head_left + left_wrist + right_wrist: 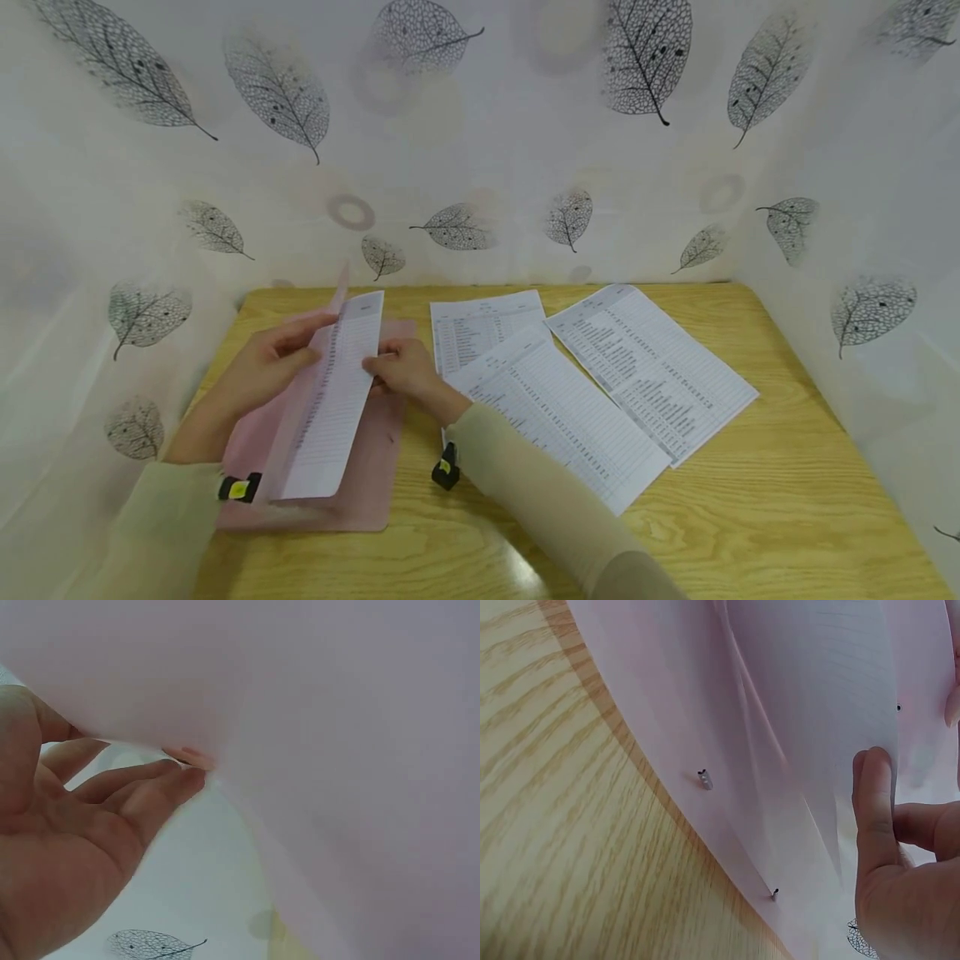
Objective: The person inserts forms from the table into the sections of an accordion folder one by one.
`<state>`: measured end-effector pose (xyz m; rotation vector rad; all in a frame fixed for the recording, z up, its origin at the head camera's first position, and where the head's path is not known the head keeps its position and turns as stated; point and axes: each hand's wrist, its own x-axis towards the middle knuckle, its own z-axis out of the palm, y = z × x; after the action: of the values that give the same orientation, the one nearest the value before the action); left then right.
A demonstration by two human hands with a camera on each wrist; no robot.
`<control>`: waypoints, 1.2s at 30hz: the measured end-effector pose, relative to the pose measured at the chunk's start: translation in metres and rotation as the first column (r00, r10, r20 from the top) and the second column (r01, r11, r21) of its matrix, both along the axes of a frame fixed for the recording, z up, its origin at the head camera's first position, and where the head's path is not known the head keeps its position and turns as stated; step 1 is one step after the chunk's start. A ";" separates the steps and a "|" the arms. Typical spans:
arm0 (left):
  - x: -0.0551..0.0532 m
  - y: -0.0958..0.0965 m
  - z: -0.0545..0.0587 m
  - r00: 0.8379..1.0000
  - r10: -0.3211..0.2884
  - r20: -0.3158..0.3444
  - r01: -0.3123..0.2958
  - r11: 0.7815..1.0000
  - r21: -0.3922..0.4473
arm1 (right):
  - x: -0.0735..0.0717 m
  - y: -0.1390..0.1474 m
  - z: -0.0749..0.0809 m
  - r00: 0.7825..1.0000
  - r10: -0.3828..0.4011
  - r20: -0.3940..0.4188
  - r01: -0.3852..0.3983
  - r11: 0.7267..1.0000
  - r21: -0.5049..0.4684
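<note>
A pink translucent folder (378,467) lies opened at the left of the table, its cover (360,750) raised. My left hand (266,367) holds the edge of that cover between thumb and fingers, as the left wrist view (82,825) shows close up. A printed sheet (341,400) stands tilted against the raised cover. Its right edge is pinched by my right hand (405,367), with fingers on one face and thumb on the other in the right wrist view. Small metal posts (705,780) stick up from the folder's back panel in that view.
Three more printed sheets lie on the wooden table (750,500): one at the back (487,321), one overlapping it in front (562,425), and one to the right (652,375). A leaf-patterned white curtain (480,167) encloses the back and sides.
</note>
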<state>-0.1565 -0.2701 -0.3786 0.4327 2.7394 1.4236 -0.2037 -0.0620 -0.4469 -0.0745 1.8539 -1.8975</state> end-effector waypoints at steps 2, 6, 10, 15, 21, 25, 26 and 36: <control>0.000 0.001 0.001 1.000 -0.002 -0.006 0.001 0.998 -0.066 | 0.000 0.000 0.000 1.000 -0.003 -0.002 0.003 1.000 -0.002; 0.001 0.003 0.002 1.000 0.023 0.000 -0.023 0.987 -0.158 | 0.001 -0.001 0.000 1.000 -0.018 -0.007 0.018 1.000 0.017; 0.001 0.004 0.004 0.999 0.054 0.003 -0.053 0.985 -0.162 | 0.001 0.000 0.001 0.999 -0.044 0.000 0.044 0.999 0.023; 0.001 0.002 0.004 0.998 0.062 0.016 -0.060 0.992 -0.115 | 0.001 0.001 0.001 0.997 -0.070 0.016 0.070 0.998 -0.001; 0.001 0.000 0.003 0.998 0.043 0.039 -0.041 0.998 -0.049 | 0.000 0.001 -0.001 0.996 -0.087 0.016 0.087 0.996 0.004; 0.002 0.000 0.004 0.997 0.039 0.065 -0.038 0.999 -0.024 | -0.001 0.002 0.000 0.997 -0.070 0.025 0.070 0.998 0.008; 0.002 0.000 0.004 0.996 0.040 0.075 -0.039 0.999 -0.027 | -0.001 0.002 0.001 0.997 -0.065 0.028 0.065 0.998 0.007; 0.002 -0.002 0.006 0.987 0.046 0.151 -0.042 0.999 -0.025 | -0.001 0.005 0.002 0.997 -0.074 0.037 0.074 0.997 0.004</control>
<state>-0.1543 -0.2725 -0.3730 0.2532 2.6565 1.3726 -0.2046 -0.0574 -0.4452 0.0305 1.8580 -1.9330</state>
